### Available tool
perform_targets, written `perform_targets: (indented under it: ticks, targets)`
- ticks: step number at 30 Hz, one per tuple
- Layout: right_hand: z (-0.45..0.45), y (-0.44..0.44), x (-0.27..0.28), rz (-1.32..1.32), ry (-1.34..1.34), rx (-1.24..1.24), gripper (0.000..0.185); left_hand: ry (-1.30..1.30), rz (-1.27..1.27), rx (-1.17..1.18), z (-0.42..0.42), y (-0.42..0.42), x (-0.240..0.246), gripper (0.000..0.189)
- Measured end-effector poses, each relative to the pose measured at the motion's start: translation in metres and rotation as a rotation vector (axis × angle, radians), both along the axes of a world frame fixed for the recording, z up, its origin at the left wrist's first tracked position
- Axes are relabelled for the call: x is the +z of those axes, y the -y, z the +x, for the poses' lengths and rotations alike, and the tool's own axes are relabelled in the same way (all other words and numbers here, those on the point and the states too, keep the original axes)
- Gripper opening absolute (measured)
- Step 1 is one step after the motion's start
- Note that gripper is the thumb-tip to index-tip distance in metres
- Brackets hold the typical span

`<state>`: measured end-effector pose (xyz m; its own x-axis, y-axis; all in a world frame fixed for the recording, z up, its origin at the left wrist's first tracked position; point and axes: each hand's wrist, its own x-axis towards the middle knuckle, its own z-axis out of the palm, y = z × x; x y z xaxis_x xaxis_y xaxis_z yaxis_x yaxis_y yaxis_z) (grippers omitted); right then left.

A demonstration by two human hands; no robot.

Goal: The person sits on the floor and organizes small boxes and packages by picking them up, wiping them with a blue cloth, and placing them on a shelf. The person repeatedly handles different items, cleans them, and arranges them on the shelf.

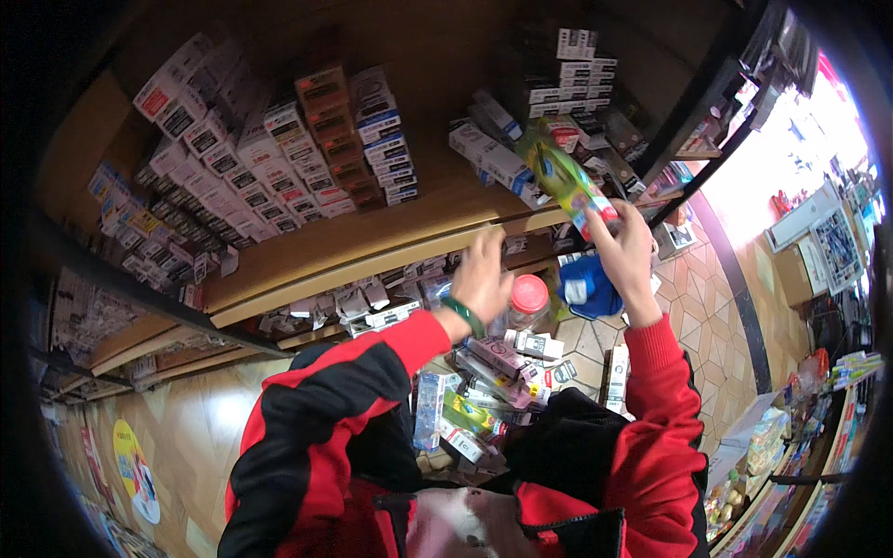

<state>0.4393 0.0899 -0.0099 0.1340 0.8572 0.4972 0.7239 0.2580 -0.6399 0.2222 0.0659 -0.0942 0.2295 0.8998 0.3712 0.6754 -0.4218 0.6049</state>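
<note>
My right hand (623,247) grips the near end of a long green and yellow packet (558,171) with a red end, held over the right part of a wooden shelf (363,237). Beneath the packet's far part lie loose white and blue boxes (492,153). My left hand (485,279), with a green band at its wrist, is at the shelf's front edge, fingers apart and holding nothing. Just right of it and lower stands a clear jar with a red lid (529,293). A blue cloth item (590,286) lies below my right hand.
Stacks of small cartons (272,167) fill the shelf's left side, and more stacked boxes (572,80) stand at its back right. Mixed boxes and packets (499,370) lie on the tiled floor (687,300) by my knees. Dark shelf posts rise on both sides.
</note>
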Motion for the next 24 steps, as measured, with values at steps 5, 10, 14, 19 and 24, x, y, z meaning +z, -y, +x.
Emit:
perform_targets:
  ticks: [5, 10, 14, 19, 24]
  targets:
    - [0.065, 0.080, -0.016, -0.254, -0.200, 0.189, 0.042, 0.153, -0.058, 0.193, 0.012, -0.063, 0.012, 0.086]
    - [0.100, 0.142, -0.099, -0.706, -0.160, 0.298, 0.052, 0.309, -0.094, 0.214, 0.012, -0.113, 0.009, 0.101]
    - [0.085, 0.157, -0.187, -0.980, -0.195, 0.499, 0.060, 0.280, -0.002, 0.279, 0.027, -0.136, -0.004, 0.120]
    - [0.069, 0.165, -0.223, -0.954, -0.214, 0.661, 0.060, 0.442, 0.081, 0.190, 0.029, -0.159, -0.013, 0.111]
    - [0.071, 0.145, -0.198, -0.789, 0.074, 0.700, 0.040, 0.407, -0.028, 0.296, -0.008, -0.173, -0.002, 0.058]
